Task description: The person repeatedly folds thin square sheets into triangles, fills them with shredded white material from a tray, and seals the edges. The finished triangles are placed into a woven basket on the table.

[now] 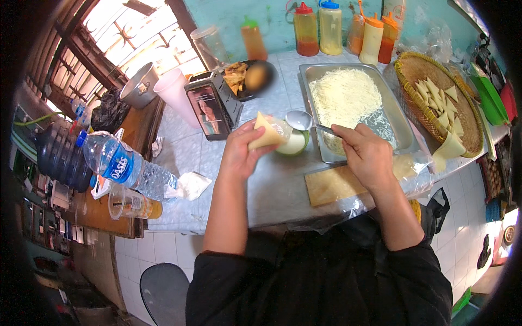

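Observation:
My left hand holds a pale dough sheet folded into a cone, its open end pointing up and right. My right hand grips a metal spoon by the handle, with the spoon's bowl right beside the cone's mouth and above a small green bowl. Just behind the spoon stands a steel tray heaped with shredded white cheese. A flat strip of dough lies on clear plastic near the counter's front edge, below my right hand.
A woven basket with folded triangle pastries stands at the right. Sauce squeeze bottles line the back wall. A phone on a stand, a pink cup, a water bottle and a metal pot stand at the left.

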Action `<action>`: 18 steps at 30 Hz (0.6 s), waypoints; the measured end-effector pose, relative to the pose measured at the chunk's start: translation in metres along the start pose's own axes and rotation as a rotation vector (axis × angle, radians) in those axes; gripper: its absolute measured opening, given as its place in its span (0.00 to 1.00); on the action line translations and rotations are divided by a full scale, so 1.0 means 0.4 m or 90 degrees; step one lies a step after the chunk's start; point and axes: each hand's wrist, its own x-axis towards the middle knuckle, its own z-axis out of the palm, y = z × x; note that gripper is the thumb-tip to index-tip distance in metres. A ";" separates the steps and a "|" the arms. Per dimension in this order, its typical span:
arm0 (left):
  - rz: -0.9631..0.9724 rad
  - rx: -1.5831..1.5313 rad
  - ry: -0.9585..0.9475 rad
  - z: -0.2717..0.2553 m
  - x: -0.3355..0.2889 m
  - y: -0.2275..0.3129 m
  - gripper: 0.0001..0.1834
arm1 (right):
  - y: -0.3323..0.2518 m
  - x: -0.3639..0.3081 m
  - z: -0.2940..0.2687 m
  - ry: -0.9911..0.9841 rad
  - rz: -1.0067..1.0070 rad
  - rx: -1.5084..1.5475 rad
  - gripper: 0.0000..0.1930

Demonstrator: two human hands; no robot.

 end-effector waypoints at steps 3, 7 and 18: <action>-0.019 0.006 -0.014 -0.005 0.006 -0.008 0.20 | -0.013 -0.004 0.024 -0.019 -0.005 0.028 0.14; -0.059 0.029 -0.018 -0.001 0.005 -0.013 0.21 | -0.012 -0.001 0.041 -0.026 0.011 0.054 0.13; -0.002 0.022 0.053 -0.001 0.001 -0.003 0.21 | 0.004 -0.005 0.020 -0.052 0.060 0.072 0.14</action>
